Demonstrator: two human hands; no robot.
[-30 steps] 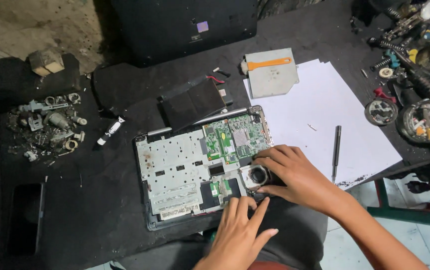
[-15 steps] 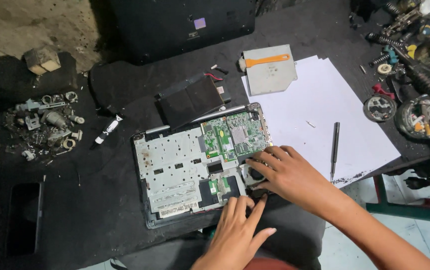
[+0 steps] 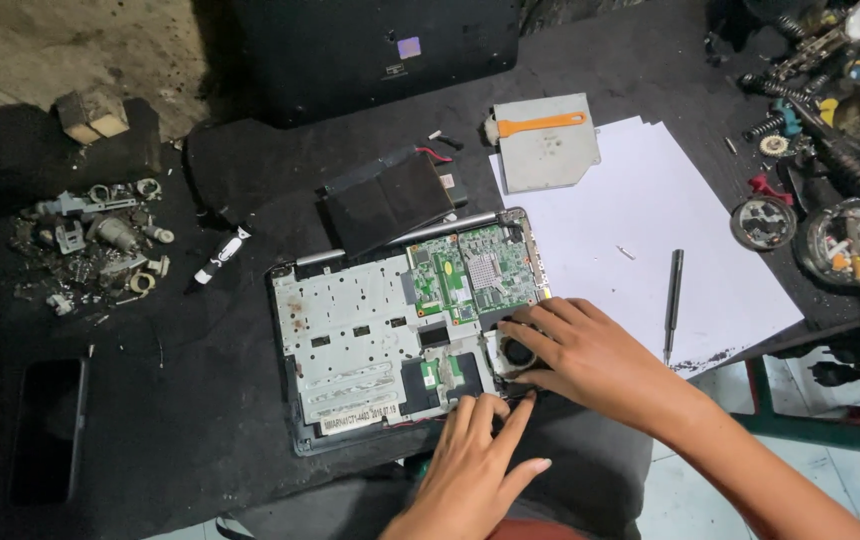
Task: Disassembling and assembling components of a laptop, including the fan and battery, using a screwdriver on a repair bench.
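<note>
The opened laptop [image 3: 405, 335], silver plate and green board bared, lies centre-frame near the bench [image 3: 180, 400] front edge. Right hand [image 3: 590, 355] fingers pinch its fan [image 3: 518, 352]; left hand [image 3: 475, 470] presses flat, holding nothing. White paper [image 3: 650, 210] lies right.

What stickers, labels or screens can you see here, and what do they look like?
White label: long thin strip with dark print, on the opened laptop's near edge, left of the left hand.
Purple sticker: small square, on the black case at the table's far side.
Dark screen: black slab, unlit, lying at the table's left edge.
</note>
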